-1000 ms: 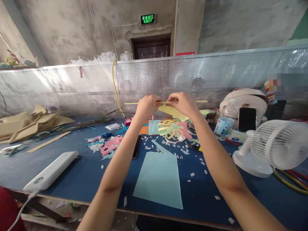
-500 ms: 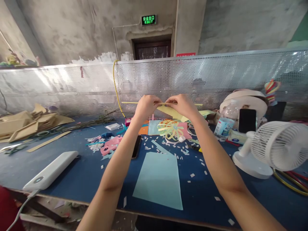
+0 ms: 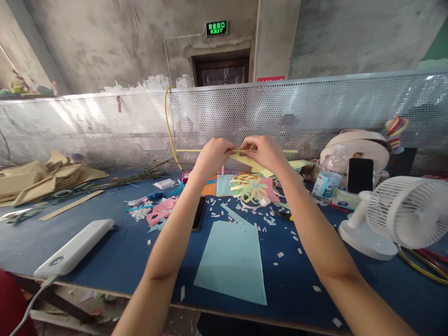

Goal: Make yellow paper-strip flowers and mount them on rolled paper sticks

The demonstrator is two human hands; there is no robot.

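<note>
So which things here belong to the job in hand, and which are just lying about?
Likely in the job:
yellow paper strip, pinched by left hand and right hand;
looped paper ornament;
light-blue paper sheet.

Apparently lying about:
white desk fan;
power bank;
upright smartphone;
plastic bottle.

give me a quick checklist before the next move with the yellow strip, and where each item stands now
1. Both hands on the work: ok, left hand and right hand pinch near the middle of the yellow strip.
2. Strip ends in view: ok, one sticks out past each hand.
3. Strip lined up where pinched: cannot tell, the hands cover it.
4. Surface tidy: not ok, paper scraps litter the table.
5. Blue sheet lying flat: ok, nearer the wearer than the hands.
6. Black-and-yellow tool safely closed: cannot tell, partly behind the right forearm.
</note>
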